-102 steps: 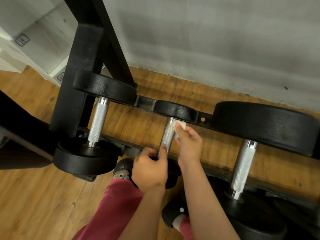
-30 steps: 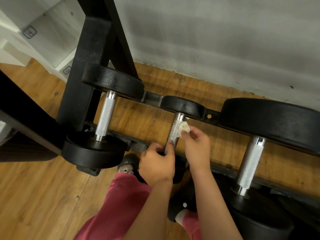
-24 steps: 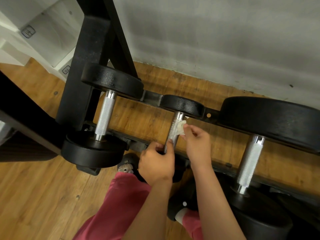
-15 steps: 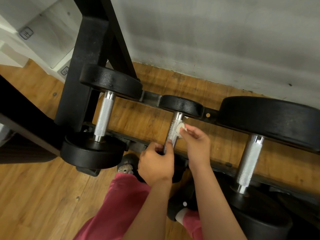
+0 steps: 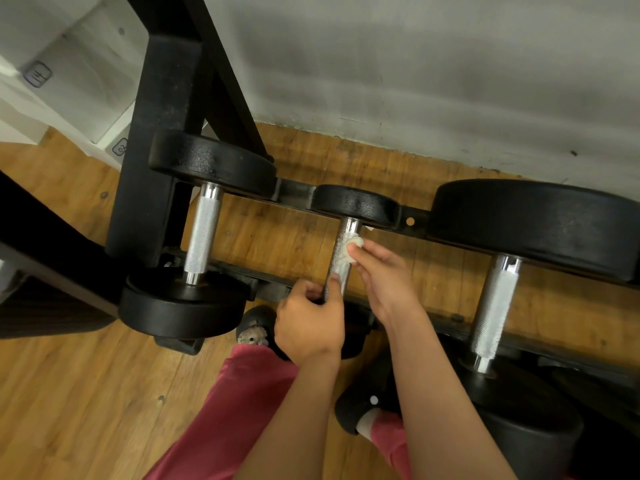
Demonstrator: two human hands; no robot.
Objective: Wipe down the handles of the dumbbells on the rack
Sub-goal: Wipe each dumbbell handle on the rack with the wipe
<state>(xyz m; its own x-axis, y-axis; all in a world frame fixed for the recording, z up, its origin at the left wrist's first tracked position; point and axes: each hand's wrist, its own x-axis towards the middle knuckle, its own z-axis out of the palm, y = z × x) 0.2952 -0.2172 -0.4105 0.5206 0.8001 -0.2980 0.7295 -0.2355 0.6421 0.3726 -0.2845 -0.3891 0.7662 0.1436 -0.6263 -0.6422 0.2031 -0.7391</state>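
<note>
Hands (image 5: pixel 310 327) on middle handle (image 5: pixel 339 276), cloth (image 5: pixel 347 252) in right (image 5: pixel 384 271).

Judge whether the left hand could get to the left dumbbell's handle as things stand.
Probably yes: the left hand grips the middle handle nearby; nothing stands between it and the left dumbbell's handle.
</note>
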